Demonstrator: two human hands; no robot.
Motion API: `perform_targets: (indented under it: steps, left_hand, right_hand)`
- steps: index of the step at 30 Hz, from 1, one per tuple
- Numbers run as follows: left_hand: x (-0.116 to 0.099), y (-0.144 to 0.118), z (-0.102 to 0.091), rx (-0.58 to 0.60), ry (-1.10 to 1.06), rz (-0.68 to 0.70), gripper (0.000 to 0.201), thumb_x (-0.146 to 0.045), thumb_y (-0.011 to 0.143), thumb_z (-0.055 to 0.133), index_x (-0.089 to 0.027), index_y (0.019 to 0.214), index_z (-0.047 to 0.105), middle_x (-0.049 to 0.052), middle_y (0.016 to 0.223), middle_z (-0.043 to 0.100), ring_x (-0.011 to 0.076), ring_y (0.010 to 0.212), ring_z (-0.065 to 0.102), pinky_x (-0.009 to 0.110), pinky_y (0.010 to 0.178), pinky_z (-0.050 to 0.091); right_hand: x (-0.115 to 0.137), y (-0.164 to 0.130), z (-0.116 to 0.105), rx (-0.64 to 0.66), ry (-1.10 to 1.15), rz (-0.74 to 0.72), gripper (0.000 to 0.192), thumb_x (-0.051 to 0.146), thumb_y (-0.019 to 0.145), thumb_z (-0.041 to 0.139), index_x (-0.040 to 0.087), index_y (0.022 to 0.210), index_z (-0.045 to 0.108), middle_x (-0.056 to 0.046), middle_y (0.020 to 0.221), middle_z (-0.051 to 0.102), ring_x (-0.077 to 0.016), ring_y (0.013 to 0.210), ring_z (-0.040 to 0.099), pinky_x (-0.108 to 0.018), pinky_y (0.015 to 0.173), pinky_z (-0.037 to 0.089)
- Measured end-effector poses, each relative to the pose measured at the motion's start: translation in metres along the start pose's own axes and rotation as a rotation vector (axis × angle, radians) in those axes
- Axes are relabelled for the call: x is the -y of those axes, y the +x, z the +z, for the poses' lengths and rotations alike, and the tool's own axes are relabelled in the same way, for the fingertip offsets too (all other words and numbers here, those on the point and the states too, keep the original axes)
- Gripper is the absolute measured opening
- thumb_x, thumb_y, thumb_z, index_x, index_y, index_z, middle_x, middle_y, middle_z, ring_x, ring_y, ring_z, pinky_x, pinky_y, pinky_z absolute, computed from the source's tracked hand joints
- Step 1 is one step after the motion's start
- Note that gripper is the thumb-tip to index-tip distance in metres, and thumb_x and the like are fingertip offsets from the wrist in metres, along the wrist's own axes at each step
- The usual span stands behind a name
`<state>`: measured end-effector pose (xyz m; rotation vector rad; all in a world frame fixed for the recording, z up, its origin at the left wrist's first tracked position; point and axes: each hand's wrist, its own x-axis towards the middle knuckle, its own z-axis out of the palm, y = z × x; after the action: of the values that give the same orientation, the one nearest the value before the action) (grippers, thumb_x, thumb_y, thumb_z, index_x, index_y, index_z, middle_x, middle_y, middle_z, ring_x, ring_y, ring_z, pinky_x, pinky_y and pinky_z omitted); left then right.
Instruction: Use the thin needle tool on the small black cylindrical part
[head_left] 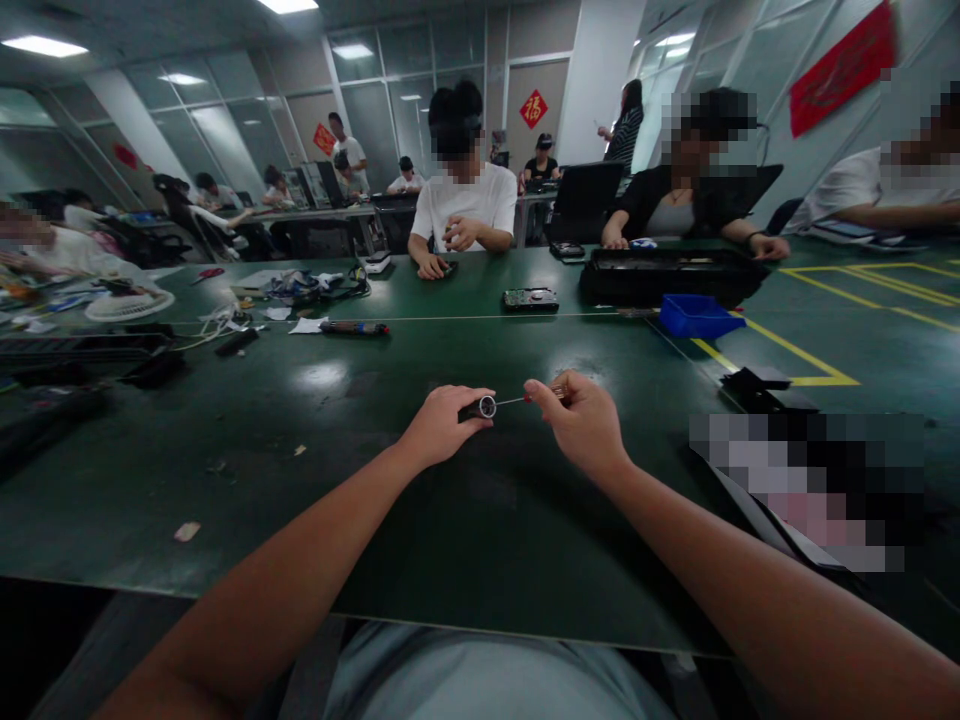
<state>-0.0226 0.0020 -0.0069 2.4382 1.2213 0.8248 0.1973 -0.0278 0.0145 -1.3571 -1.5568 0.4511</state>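
Note:
My left hand point(440, 425) is closed around a small dark cylindrical part point(480, 408) with a round metal end that faces right. My right hand point(579, 420) pinches a thin screwdriver point(534, 397); its slim metal shaft points left and its tip meets the metal end of the part. Both hands hover just above the dark green table point(420, 520), near its middle, a hand's width apart.
A blue bin point(696, 315) and a long black tray point(671, 275) sit at the back right. A small black device point(530, 298) and a dark pen-shaped tool point(354, 327) lie mid-table. Cables and clutter fill the left side. Other people sit across the table. A black object point(765, 385) lies at right.

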Motion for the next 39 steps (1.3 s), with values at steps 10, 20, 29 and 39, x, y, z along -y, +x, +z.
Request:
perform_targets:
  steps: [10,20,29,39]
  left_hand:
    - [0.001,0.0,-0.001,0.002,0.013,-0.022,0.038,-0.03,0.088,0.07,-0.024,0.126,0.065,0.004,0.116,0.071,0.023,0.105,0.062,0.041,0.098,0.043]
    - [0.001,0.0,-0.001,0.012,0.015,-0.026,0.038,-0.03,0.089,0.069,-0.025,0.126,0.065,0.003,0.116,0.071,0.0229,0.105,0.061,0.042,0.1,0.043]
    - [0.002,0.0,0.0,0.009,0.021,-0.025,0.038,-0.029,0.088,0.069,-0.024,0.126,0.065,0.005,0.115,0.071,0.0236,0.106,0.062,0.042,0.099,0.043]
    - [0.001,0.0,-0.001,0.019,0.019,-0.019,0.038,-0.029,0.088,0.07,-0.024,0.126,0.065,0.005,0.116,0.07,0.0235,0.107,0.062,0.043,0.101,0.043]
  right_hand:
    - [-0.005,0.0,0.002,0.15,0.171,-0.036,0.019,0.034,0.089,0.058,0.021,0.1,0.066,-0.004,0.085,0.072,-0.0204,0.078,0.069,-0.035,0.072,0.052]
    - [-0.006,0.001,0.003,0.119,0.173,0.024,0.043,0.053,0.099,0.041,0.02,0.115,0.065,-0.001,0.07,0.067,-0.0172,0.061,0.064,-0.032,0.061,0.049]
    - [-0.012,-0.001,0.005,0.156,0.182,-0.003,0.034,0.038,0.097,0.048,0.023,0.126,0.056,-0.002,0.082,0.068,-0.0198,0.077,0.067,-0.036,0.072,0.051]
    - [-0.003,0.0,0.002,0.155,0.154,0.034,0.039,0.048,0.099,0.041,0.021,0.118,0.061,0.003,0.062,0.056,-0.0171,0.06,0.058,-0.031,0.059,0.044]
